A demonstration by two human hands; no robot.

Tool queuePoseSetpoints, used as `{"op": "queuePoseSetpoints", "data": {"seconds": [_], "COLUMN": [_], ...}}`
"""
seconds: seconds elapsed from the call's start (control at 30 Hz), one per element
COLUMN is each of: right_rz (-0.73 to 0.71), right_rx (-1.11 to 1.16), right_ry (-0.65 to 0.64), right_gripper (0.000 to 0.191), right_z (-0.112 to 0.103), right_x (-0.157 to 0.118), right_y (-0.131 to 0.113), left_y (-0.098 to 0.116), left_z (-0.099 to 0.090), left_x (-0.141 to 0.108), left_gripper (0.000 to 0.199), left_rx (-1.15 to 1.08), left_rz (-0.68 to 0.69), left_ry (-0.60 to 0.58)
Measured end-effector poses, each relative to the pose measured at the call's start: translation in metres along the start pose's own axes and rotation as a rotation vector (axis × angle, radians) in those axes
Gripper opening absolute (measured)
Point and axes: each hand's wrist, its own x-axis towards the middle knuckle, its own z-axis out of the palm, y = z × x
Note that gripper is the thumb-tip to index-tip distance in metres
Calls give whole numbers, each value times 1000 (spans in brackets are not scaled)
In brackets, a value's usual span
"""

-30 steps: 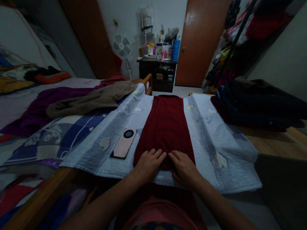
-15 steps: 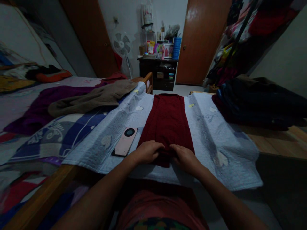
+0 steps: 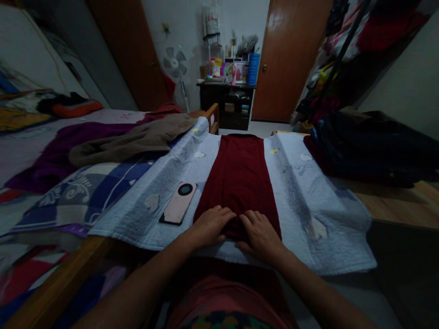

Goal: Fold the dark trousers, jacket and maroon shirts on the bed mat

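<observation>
A dark red folded garment [image 3: 240, 178], maybe trousers, lies lengthwise on a pale blue quilted cloth [image 3: 298, 205] with heart shapes. My left hand [image 3: 212, 224] rests on the garment's near end, fingers laid over the fabric and thumb out at its near edge. Beside it, my right hand [image 3: 259, 233] presses on the same end with fingers spread and thumb apart. The fingertips of both hands almost meet at the middle of the edge. Left of the garment, a pink phone [image 3: 179, 203] with a round black camera ring lies face down.
A stack of dark folded clothes [image 3: 373, 146] sits on a wooden surface [image 3: 391, 203] at right. To the left, a brown garment [image 3: 133, 139] and a purple one [image 3: 68, 146] lie on a bed. A fan [image 3: 175, 64] and a dark cabinet [image 3: 226, 107] stand at the back.
Both hands have gone from pinching the garment's near fold to lying over it with fingers extended. The near end now looks flatter and more even, without the flap that hung toward me.
</observation>
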Motion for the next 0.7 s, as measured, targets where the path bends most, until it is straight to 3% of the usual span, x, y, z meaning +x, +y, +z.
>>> {"op": "queuePoseSetpoints", "data": {"seconds": [0.23,0.4,0.6,0.7], "right_rz": [-27,-28,0,53], "right_rx": [-52,-61,-10,14], "right_ry": [-27,-56,-118,-123], "right_gripper": [43,41,30,23], "right_z": [-4,-6,-18,-21], "right_x": [3,7,14,15], "right_y": [0,3,6,4], "left_y": [9,23,25,20], "left_z": [-2,11,17,6], "left_x": [1,-1,2,4], "left_gripper": [58,70,29,26], "left_rx": [55,125,160,105], "left_rz": [-5,-111,-155,-119], "left_ry": [-12,28,82,64]}}
